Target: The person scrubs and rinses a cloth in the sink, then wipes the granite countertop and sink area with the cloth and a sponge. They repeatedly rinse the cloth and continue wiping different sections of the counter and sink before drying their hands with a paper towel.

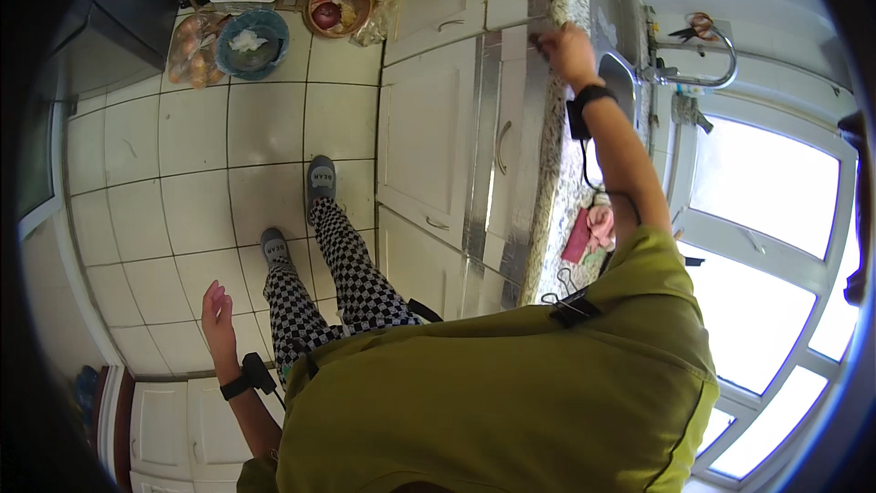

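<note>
My right hand (568, 55) reaches over the front edge of the granite counter (558, 119), beside the metal sink (620, 78). Its fingers are closed, and a small dark brown shape shows at their tips, too blurred to name. Low on the other side, my left hand (217, 309) hangs in the air above the tiled floor. Nothing is in it, and its fingers are loosely extended. A curved chrome faucet (725, 73) rises behind the sink, to the right of my right hand.
White cabinets (427, 119) line the counter's front. A pink cloth (599, 226) lies on the counter near my right arm. On the floor ahead stand a blue-grey basin (274, 59) with something white inside, a clear bag of round brownish things (193, 50) and a basket with a red onion (326, 15).
</note>
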The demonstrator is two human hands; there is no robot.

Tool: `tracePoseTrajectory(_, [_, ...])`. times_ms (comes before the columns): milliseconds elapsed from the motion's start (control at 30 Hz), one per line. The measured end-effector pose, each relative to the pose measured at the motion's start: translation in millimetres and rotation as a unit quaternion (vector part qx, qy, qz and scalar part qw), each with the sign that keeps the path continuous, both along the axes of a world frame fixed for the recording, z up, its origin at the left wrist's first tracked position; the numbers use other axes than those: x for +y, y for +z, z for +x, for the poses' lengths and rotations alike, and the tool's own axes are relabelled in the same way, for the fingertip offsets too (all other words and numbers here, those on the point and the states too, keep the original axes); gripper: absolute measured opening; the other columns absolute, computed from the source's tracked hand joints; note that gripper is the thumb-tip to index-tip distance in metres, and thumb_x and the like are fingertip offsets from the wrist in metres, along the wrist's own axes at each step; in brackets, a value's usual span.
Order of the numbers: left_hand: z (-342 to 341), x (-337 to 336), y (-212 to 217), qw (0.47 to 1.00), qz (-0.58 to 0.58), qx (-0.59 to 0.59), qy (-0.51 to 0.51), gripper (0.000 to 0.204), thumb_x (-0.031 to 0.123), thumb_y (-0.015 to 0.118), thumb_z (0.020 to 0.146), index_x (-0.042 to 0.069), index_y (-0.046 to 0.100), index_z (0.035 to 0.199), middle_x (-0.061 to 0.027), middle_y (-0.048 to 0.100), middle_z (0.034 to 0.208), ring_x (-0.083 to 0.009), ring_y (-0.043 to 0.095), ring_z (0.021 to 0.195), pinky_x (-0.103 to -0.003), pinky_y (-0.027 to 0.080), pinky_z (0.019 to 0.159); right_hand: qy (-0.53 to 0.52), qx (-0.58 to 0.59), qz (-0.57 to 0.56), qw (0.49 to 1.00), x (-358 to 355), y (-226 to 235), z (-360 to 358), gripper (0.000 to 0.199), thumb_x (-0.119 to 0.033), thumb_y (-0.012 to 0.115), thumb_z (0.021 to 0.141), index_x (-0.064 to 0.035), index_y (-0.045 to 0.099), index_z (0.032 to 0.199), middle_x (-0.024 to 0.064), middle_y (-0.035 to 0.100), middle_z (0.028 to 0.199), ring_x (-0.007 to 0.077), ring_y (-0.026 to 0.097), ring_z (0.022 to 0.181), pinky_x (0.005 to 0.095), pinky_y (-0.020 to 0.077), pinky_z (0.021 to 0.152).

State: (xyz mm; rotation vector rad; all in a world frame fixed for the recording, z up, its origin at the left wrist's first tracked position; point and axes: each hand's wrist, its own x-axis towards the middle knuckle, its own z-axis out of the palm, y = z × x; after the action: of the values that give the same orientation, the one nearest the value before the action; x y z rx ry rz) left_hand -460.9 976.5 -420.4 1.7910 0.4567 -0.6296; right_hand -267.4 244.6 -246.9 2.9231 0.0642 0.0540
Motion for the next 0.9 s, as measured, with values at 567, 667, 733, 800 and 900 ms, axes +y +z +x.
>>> tracePoseTrajectory(567, [17.5,-32.6,2.7,0.999,-0.035,0.014,-0.027,0.036,0.008,0.053,0.093,0.006,0.049,0.128,-0.0123,0.058,0.117,-0.0197,0.054,0.11,-0.032,0.042,0.094,-0.078,0.036,-0.017,0.996,41.2,18.2,-29.5,0.012,-0.018,0.063,0.078,-0.0134,0.071,0.085,0.014,0.059,0.089,0.0324,0.057,0.083,0.0416,0.047,0.073])
tracePoseTrajectory(667, [18.1,-6.4,0.7,1.0,-0.02,0.023,-0.005,0.036,0.012,0.054,0.093,0.006,0.05,0.128,-0.0136,0.058,0.118,-0.0196,0.053,0.111,-0.032,0.041,0.095,-0.161,0.088,0.026,0.983,73.0,28.3,-87.3,0.013,-0.012,0.063,0.077,-0.0122,0.071,0.087,0.0136,0.061,0.088,0.0307,0.056,0.089,0.0399,0.0466,0.073])
tracePoseTrajectory(733, [19.7,2.2,1.4,0.999,-0.008,0.032,0.002,0.036,0.013,0.053,0.093,0.006,0.05,0.128,-0.0138,0.058,0.119,-0.0196,0.053,0.111,-0.031,0.04,0.096,-0.091,0.116,0.066,0.987,113.0,41.3,-174.1,0.021,-0.006,0.063,0.073,-0.0109,0.069,0.093,0.011,0.059,0.083,0.03,0.055,0.077,0.0409,0.045,0.066])
tracePoseTrajectory(800, [21.6,4.2,5.6,1.0,-0.005,0.03,0.008,0.036,0.013,0.053,0.093,0.006,0.05,0.128,-0.0137,0.058,0.119,-0.0196,0.053,0.111,-0.031,0.04,0.096,-0.203,0.141,0.131,0.96,144.3,51.9,-253.5,0.013,-0.008,0.067,0.072,-0.0132,0.07,0.084,0.009,0.051,0.074,0.0291,0.053,0.077,0.04,0.044,0.069])
tracePoseTrajectory(900, [25.7,-6.2,11.9,1.0,-0.022,0.005,0.016,0.035,0.011,0.054,0.093,0.006,0.05,0.127,-0.0129,0.058,0.118,-0.0199,0.053,0.111,-0.032,0.04,0.097,-0.165,0.111,0.156,0.967,138.8,49.4,-273.0,0.008,-0.011,0.069,0.072,-0.0124,0.07,0.08,0.0105,0.05,0.074,0.0306,0.053,0.076,0.0402,0.0441,0.069])
